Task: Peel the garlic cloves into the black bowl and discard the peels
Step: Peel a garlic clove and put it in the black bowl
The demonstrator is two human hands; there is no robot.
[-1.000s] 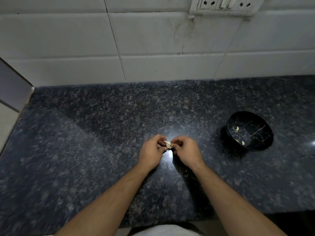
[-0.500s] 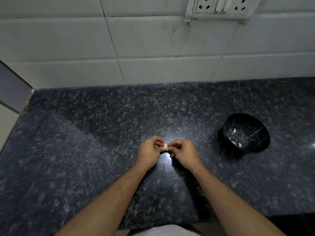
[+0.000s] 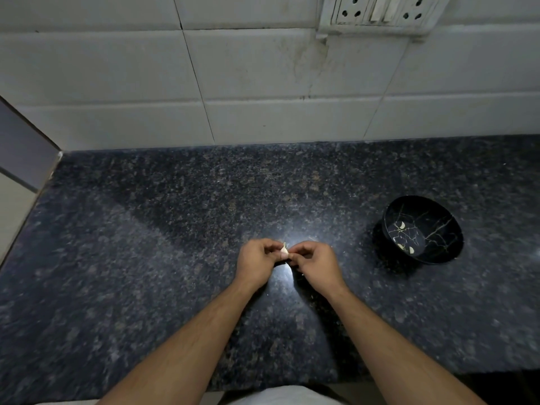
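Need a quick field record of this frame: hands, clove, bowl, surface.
left hand: pinches the garlic clove from its left side
right hand: pinches the same clove from its right side
garlic clove: held between both hands above the counter, peel partly on
black bowl: upright on the counter, right of the hands, apart from them
bowl contents: peeled cloves, a few pale pieces
surface: dark speckled granite counter
backdrop: white tiled wall, wall socket

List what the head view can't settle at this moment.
- Clove: mostly hidden by the fingers of the left hand and right hand; how much peel is left is unclear.
- Bowl: pale bits inside too small to count surely.
- Socket plate: cut off by the top edge.
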